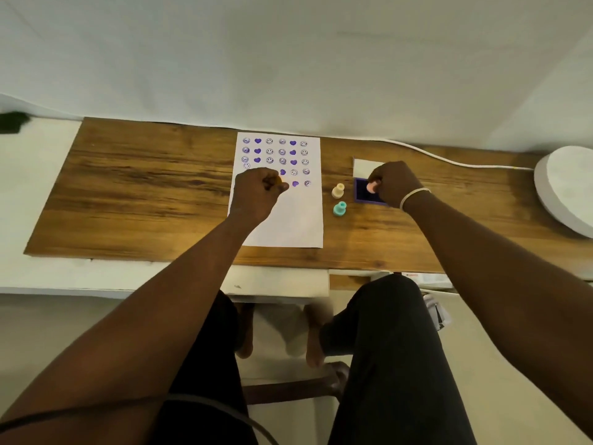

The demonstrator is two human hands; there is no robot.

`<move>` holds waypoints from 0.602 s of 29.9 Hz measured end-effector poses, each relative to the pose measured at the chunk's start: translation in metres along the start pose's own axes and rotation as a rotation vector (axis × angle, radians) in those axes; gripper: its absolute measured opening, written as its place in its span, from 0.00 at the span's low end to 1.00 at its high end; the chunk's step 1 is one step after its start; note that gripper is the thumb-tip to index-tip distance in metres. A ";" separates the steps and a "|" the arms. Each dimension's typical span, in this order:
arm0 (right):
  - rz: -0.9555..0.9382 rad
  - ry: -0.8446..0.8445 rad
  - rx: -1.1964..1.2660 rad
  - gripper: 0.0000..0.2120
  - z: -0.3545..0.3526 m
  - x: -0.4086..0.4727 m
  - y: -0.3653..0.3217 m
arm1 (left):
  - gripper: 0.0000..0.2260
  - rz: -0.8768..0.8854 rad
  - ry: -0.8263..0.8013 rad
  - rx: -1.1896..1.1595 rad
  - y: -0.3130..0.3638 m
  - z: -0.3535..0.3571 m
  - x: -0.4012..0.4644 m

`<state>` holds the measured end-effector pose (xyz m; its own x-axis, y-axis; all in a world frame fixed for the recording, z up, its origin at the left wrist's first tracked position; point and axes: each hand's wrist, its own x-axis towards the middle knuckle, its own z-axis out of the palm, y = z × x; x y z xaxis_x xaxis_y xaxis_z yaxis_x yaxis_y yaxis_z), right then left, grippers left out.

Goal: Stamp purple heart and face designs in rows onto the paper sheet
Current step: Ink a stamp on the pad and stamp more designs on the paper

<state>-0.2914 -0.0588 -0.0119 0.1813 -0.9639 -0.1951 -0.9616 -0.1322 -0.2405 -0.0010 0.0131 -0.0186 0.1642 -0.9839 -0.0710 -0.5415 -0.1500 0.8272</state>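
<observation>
Head view: a wooden board [134,194] runs across the middle of the frame, lying on a white surface against a white wall. At the centre of the board lies the paper [288,220], upright as seen from here. Its upper half carries rows of purple prints, hearts [257,141] alternating with round faces [269,141]; three full rows sit at the top, and parts of a fourth and fifth show to the right of the fist below them. The lower half of the sheet is blank.

The left hand [256,194] sits over the left-centre part of the paper, curled into a fist around a small orange stamp [281,180], of which only a sliver shows at the knuckles. Whether the stamp touches the sheet cannot be told.

Right of the paper, the right hand [396,184] pinches a pink stamp [372,186] in its fingertips, standing on the dark purple ink pad [364,192]. A white bracelet [412,195] circles that wrist. A white lid or card [365,167] lies just above the pad.

Between paper and pad stand two loose stamps, a cream stamp [337,191] above a teal stamp [339,209], close together, both upright.

At the right edge rests a white disc [568,187], with a white cable [449,162] running along the board's far edge to it. Dark-trousered legs fill the lower frame.
</observation>
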 end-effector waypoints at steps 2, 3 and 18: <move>0.005 -0.030 -0.060 0.09 0.005 -0.001 0.000 | 0.14 -0.017 0.005 0.001 -0.006 -0.005 0.000; 0.009 -0.031 -0.075 0.09 0.008 0.000 0.000 | 0.14 -0.028 0.011 -0.003 -0.009 -0.008 0.000; 0.039 -0.032 -0.234 0.10 0.019 0.004 -0.015 | 0.15 -0.086 0.010 0.055 -0.028 -0.027 -0.001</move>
<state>-0.2728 -0.0562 -0.0271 0.1460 -0.9619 -0.2310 -0.9889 -0.1486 -0.0061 0.0362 0.0206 -0.0272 0.2201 -0.9661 -0.1352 -0.5692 -0.2397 0.7865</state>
